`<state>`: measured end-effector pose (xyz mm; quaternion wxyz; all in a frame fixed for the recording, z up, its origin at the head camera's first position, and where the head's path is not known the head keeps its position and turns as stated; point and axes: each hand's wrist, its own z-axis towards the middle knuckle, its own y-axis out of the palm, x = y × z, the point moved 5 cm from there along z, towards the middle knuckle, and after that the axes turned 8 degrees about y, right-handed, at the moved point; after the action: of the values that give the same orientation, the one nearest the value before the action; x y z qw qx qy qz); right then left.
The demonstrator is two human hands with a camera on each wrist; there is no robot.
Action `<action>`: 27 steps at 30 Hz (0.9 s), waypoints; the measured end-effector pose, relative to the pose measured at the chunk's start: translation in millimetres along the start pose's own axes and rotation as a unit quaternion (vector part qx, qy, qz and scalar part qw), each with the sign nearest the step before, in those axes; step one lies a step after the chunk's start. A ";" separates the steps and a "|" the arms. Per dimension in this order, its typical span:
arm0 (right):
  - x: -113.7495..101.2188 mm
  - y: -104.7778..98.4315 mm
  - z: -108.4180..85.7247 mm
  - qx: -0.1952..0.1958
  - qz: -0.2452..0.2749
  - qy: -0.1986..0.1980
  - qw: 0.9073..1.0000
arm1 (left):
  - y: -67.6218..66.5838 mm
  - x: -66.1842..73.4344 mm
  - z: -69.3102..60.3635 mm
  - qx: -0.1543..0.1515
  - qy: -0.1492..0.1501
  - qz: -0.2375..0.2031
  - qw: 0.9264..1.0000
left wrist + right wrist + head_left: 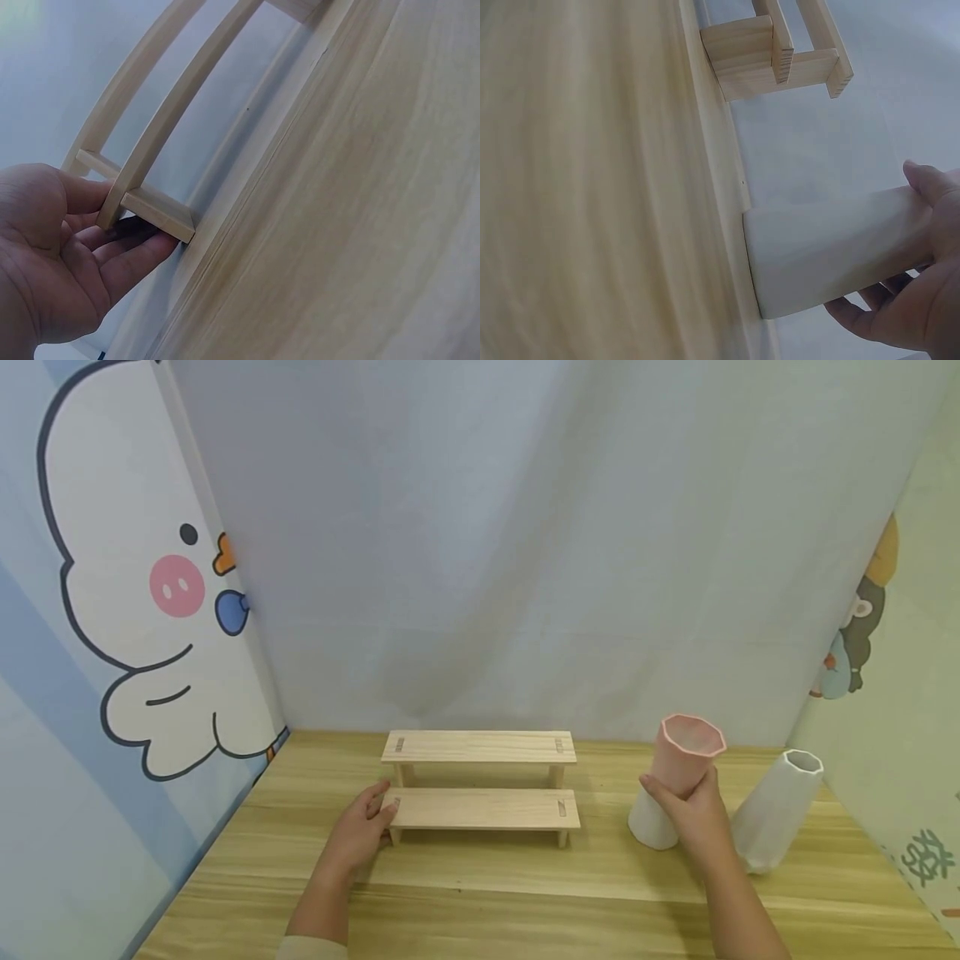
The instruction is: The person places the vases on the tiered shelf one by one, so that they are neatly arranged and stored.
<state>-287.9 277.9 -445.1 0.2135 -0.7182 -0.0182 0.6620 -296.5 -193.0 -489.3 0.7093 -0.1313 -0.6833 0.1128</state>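
Observation:
A two-step wooden display stand (480, 810) stands on the table near the grey cloth. My left hand (358, 831) grips the left end of its lower step. In the left wrist view, the thumb of this hand (52, 247) is against the lower board (169, 112), with fingers beneath it by the side support. Toward the right, my right hand (697, 818) holds a faceted vase (667, 768), pink at the top and white below. The right wrist view shows its white base (802, 255) at the table surface. Close by on the right is a white faceted vase (776, 814).
The wood-grain table (525, 910) runs back to a hanging grey cloth (525, 543). A panel with a white cartoon figure (120, 568) borders the left. Along the right side is a pale green printed panel (915, 693).

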 end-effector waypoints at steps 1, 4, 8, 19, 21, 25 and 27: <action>0.0 -0.1 -0.3 0.001 -0.001 0.003 1.000 | 0.0 -0.3 0.4 0.000 0.000 0.000 1.000; 0.8 -0.6 -0.8 0.006 -0.012 0.013 1.000 | 0.0 -0.8 1.2 -0.001 0.001 0.002 1.000; 2.8 -1.1 -0.2 0.012 -0.025 0.021 0.999 | 0.4 -1.4 1.9 -0.001 0.000 0.001 1.000; 2.4 -1.4 1.9 0.031 -0.045 0.012 0.998 | -0.5 -2.9 1.1 -0.004 -0.004 -0.007 1.000; 1.1 -1.6 1.1 0.033 -0.047 0.010 0.998 | -0.4 -3.1 0.9 -0.004 -0.005 -0.007 1.000; -2.1 -1.7 -0.3 0.032 -0.042 0.005 0.999 | -0.4 -3.3 0.9 -0.003 -0.004 -0.005 1.000; -4.2 -2.2 -1.3 0.033 -0.038 0.003 0.999 | -0.4 -2.9 0.9 -0.002 -0.005 -0.004 1.000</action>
<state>-286.5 278.3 -440.4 0.2623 -0.7115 -0.0229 0.6515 -297.6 -194.4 -491.9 0.7063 -0.1300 -0.6873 0.1092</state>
